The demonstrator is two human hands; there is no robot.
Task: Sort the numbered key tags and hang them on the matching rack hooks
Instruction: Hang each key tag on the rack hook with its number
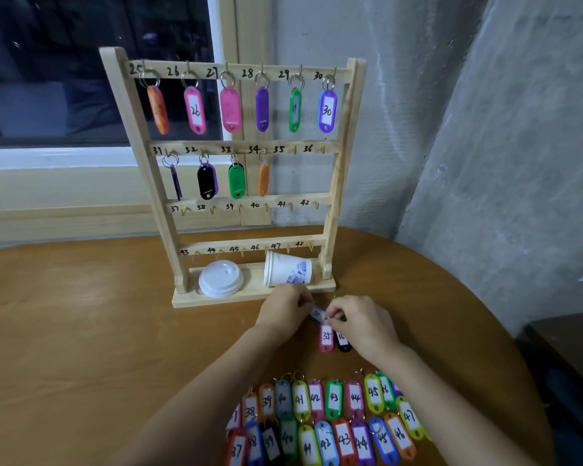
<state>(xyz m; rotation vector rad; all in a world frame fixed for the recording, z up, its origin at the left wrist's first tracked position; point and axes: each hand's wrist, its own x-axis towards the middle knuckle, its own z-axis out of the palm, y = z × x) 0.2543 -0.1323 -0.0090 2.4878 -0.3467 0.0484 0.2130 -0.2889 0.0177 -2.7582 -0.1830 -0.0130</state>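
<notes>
A wooden key rack (342,136) stands on the table, its hooks numbered 25 to 48. Tags hang on hooks 25 to 34; the lower hooks are bare. In front of the rack's base, my left hand (283,311) and my right hand (357,317) pinch a small blue tag (317,312) between them, its number blurred. Just below it lie a pink tag marked 35 (326,338) and a black tag marked 36 (342,343). Several numbered tags, 37 to 47, lie in two rows (327,422) near the table's front edge.
A white plastic lid (220,278) and a tipped paper cup (288,269) lie on the rack's base. The round wooden table (81,331) meets a grey wall on the right and a window sill behind.
</notes>
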